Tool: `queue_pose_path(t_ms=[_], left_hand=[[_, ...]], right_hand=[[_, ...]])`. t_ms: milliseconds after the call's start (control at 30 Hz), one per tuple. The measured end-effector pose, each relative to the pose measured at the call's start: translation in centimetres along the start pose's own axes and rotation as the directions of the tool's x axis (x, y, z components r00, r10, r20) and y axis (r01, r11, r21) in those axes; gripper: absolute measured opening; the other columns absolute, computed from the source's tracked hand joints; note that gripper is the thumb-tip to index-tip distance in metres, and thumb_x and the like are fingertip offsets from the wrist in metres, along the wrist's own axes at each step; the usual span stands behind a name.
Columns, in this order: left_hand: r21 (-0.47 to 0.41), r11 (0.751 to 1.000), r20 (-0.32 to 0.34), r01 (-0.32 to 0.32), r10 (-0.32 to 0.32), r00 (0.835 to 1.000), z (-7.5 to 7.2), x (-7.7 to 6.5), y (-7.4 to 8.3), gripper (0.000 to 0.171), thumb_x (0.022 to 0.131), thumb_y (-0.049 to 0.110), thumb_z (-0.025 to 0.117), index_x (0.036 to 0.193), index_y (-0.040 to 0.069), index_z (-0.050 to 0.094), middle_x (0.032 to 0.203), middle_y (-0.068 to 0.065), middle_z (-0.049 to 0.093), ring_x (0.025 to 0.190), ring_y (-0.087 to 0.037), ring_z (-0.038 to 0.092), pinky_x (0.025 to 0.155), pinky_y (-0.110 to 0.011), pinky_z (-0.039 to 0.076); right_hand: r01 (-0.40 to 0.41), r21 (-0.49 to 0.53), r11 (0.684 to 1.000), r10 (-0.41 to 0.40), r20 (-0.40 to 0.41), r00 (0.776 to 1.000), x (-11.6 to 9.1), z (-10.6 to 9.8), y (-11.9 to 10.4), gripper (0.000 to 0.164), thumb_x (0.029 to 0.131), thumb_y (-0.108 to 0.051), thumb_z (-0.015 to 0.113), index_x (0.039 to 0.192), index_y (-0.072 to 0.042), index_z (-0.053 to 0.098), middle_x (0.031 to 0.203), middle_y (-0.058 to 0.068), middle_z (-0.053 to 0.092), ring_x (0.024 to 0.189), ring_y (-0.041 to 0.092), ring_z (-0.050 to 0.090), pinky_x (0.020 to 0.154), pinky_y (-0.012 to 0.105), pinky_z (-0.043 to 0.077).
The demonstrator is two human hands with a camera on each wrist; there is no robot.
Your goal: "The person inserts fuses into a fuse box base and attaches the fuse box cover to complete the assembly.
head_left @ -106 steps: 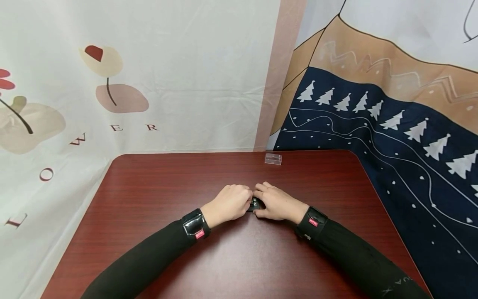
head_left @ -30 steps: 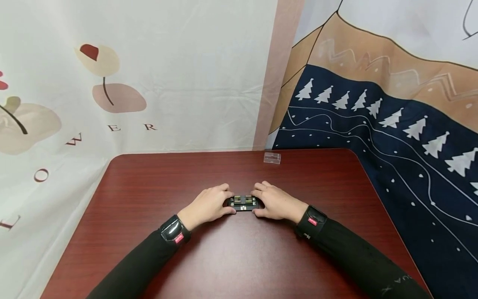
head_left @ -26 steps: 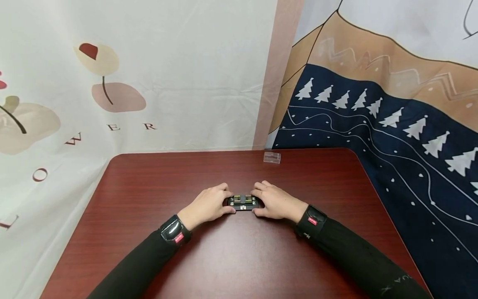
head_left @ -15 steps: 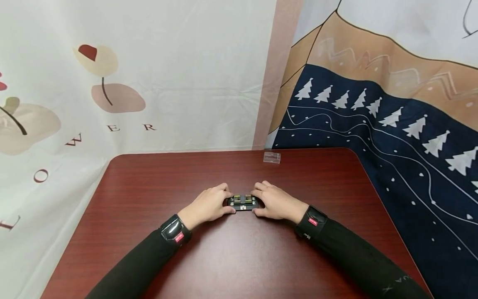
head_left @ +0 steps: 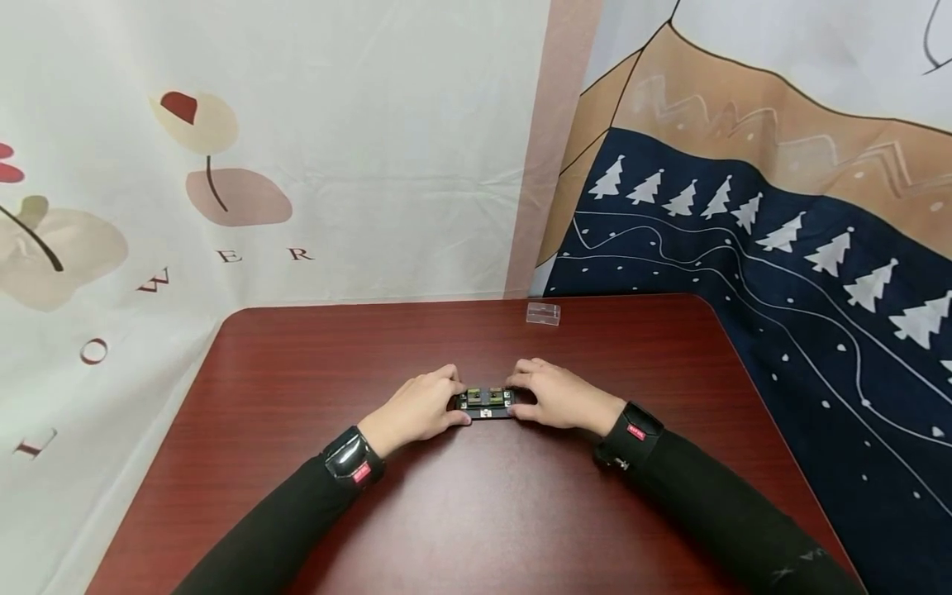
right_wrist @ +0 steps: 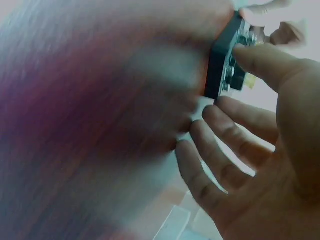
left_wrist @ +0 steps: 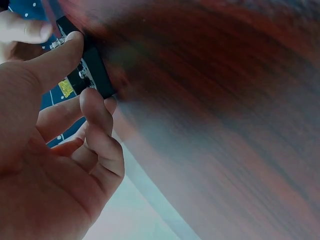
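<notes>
You are pinching the block [head_left: 486,402] endwise, left hand [head_left: 416,408] and right hand [head_left: 561,398]; uneven squeezing risks it popping out between your fingertips.

Both arms in black sleeves reach fwd, forearms angled inward, wrists low w/ black bands. Left hand [head_left: 418,407] palm down, thumb & index curled, pinching at the fingertips; other fingers loosely bent. Right hand [head_left: 563,397] mirrors it, thumb fwd, its fingers [right_wrist: 220,150] spread & only slightly bent. Hands close, not touching.
</notes>
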State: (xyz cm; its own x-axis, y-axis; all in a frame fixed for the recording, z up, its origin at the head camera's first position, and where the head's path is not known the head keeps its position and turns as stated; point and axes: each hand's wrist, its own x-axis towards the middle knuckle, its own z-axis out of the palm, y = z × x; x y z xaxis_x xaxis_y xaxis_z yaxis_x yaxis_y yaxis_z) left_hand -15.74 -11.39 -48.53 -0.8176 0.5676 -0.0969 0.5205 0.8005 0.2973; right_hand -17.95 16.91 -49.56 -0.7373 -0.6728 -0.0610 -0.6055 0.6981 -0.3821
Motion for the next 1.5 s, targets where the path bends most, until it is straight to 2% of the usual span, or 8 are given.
queue_pose_path(t_ms=[233, 367, 533, 667, 833, 1067, 1233, 1500], left_hand=[[0.002, 1.000, 0.007, 0.016, -0.016, 1.000, 0.2, -0.2, 0.2, 0.051, 0.095, 0.045, 0.088, 0.132, 0.011, 0.080, 0.119, 0.002, 0.064, 0.098, -0.023, 0.074, 0.086, -0.047, 0.063], [-0.003, 1.000, 0.012, 0.023, -0.023, 1.000, 0.2, -0.2, 0.3, 0.048, 0.095, 0.044, 0.088, 0.131, 0.013, 0.080, 0.121, 0.002, 0.065, 0.098, -0.024, 0.074, 0.086, -0.047, 0.063], [-0.005, 1.000, 0.010, 0.025, -0.025, 1.000, 0.0, -0.1, 0.4, 0.046, 0.095, 0.044, 0.088, 0.129, 0.013, 0.080, 0.119, 0.002, 0.064, 0.094, -0.023, 0.073, 0.085, -0.047, 0.062], [-0.002, 1.000, 0.009, 0.029, -0.029, 1.000, 0.0, -0.2, 0.5, 0.046, 0.095, 0.044, 0.088, 0.129, 0.014, 0.080, 0.119, 0.002, 0.064, 0.094, -0.023, 0.073, 0.084, -0.047, 0.063], [-0.005, 0.999, 0.008, 0.037, -0.037, 0.999, 0.1, -0.2, 0.5, 0.046, 0.095, 0.044, 0.088, 0.129, 0.015, 0.080, 0.118, 0.003, 0.064, 0.093, -0.022, 0.073, 0.084, -0.046, 0.063], [-0.006, 0.999, -0.001, 0.043, -0.043, 0.999, 0.2, -0.2, 0.4, 0.048, 0.095, 0.044, 0.088, 0.132, 0.014, 0.080, 0.118, 0.002, 0.064, 0.095, -0.023, 0.074, 0.084, -0.047, 0.063], [0.002, 0.999, -0.001, 0.047, -0.047, 0.999, 0.3, -0.3, 0.4, 0.050, 0.095, 0.045, 0.088, 0.133, 0.014, 0.080, 0.119, 0.001, 0.064, 0.096, -0.024, 0.074, 0.084, -0.047, 0.063], [0.006, 0.999, -0.008, 0.035, -0.035, 0.999, 0.2, -0.2, 0.4, 0.047, 0.094, 0.045, 0.088, 0.129, 0.014, 0.080, 0.116, 0.001, 0.064, 0.090, -0.023, 0.073, 0.082, -0.046, 0.063]], right_hand=[[-0.117, -0.002, 0.993, 0.116, -0.143, 0.983, -0.1, -0.9, 2.3, 0.028, 0.105, -0.030, 0.076, 0.127, -0.014, 0.080, 0.113, 0.000, 0.071, 0.098, 0.016, 0.068, 0.091, 0.042, 0.061], [-0.187, 0.030, 0.982, 0.189, -0.243, 0.951, 0.1, -1.4, 3.8, 0.026, 0.103, -0.025, 0.075, 0.125, -0.011, 0.080, 0.111, 0.004, 0.073, 0.094, 0.020, 0.068, 0.086, 0.044, 0.061], [-0.239, 0.036, 0.970, 0.235, -0.355, 0.905, 0.7, -2.7, 5.3, 0.027, 0.103, -0.022, 0.073, 0.126, -0.007, 0.079, 0.108, 0.007, 0.070, 0.087, 0.023, 0.064, 0.076, 0.042, 0.057], [-0.266, 0.026, 0.964, 0.254, -0.404, 0.879, 1.1, -3.6, 6.1, 0.033, 0.103, -0.022, 0.073, 0.130, -0.004, 0.077, 0.119, 0.012, 0.069, 0.101, 0.031, 0.066, 0.083, 0.049, 0.060], [-0.282, 0.020, 0.959, 0.266, -0.397, 0.879, 1.6, -4.1, 6.9, 0.043, 0.102, -0.022, 0.073, 0.140, 0.000, 0.071, 0.143, 0.019, 0.064, 0.127, 0.040, 0.061, 0.101, 0.058, 0.059], [-0.335, 0.010, 0.942, 0.324, -0.276, 0.905, 2.5, -4.4, 7.9, 0.066, 0.103, -0.026, 0.073, 0.159, 0.003, 0.053, 0.158, 0.024, 0.055, 0.142, 0.046, 0.055, 0.114, 0.062, 0.054], [-0.367, 0.009, 0.930, 0.360, -0.214, 0.908, 3.1, -4.3, 8.5, 0.065, 0.105, -0.027, 0.070, 0.160, 0.003, 0.051, 0.157, 0.025, 0.055, 0.143, 0.048, 0.057, 0.114, 0.065, 0.053], [-0.380, -0.003, 0.925, 0.369, -0.232, 0.900, 3.8, -3.9, 8.8, 0.054, 0.106, -0.025, 0.069, 0.152, 0.002, 0.061, 0.148, 0.024, 0.060, 0.133, 0.046, 0.062, 0.110, 0.061, 0.055]])
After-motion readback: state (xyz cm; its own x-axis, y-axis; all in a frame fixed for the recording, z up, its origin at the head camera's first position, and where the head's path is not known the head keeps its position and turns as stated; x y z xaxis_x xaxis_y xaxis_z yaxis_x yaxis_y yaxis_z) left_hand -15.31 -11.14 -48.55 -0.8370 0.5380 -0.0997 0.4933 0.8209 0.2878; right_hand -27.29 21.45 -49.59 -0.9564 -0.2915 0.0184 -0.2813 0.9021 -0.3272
